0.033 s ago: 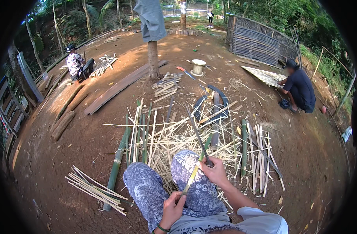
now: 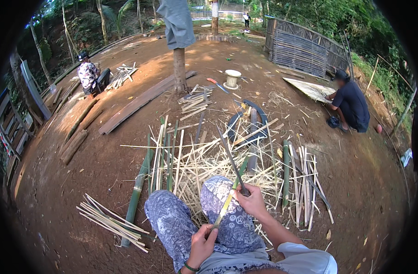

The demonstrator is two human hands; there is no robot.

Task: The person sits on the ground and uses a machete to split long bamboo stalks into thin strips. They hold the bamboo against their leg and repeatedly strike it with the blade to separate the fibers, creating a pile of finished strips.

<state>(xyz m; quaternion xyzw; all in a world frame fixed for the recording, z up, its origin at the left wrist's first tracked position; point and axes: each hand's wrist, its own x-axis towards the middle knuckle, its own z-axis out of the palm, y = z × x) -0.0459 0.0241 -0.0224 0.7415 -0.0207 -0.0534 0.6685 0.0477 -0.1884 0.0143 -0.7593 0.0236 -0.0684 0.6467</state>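
Head view: I see the bamboo strip (image 2: 225, 206) nearside of the shavings heap (image 2: 206, 165); left hand (image 2: 202, 244) clamped on its lower end, right hand (image 2: 251, 200) clamped round the knife (image 2: 232, 157) (thumb against strip).

Knife (image 2: 230, 155) looks dark metal, dull. Bamboo strip (image 2: 226, 206): smooth, with a slight gloss. Shavings (image 2: 209, 168): matt, fibrous bamboo, rough-edged. Pole (image 2: 135, 201): green bamboo, smooth, faint sheen. Plank (image 2: 138, 106): wood, rough and matt. Trousers (image 2: 170, 219): creased matt cloth. Ground (image 2: 58, 205): rough, matt earth.
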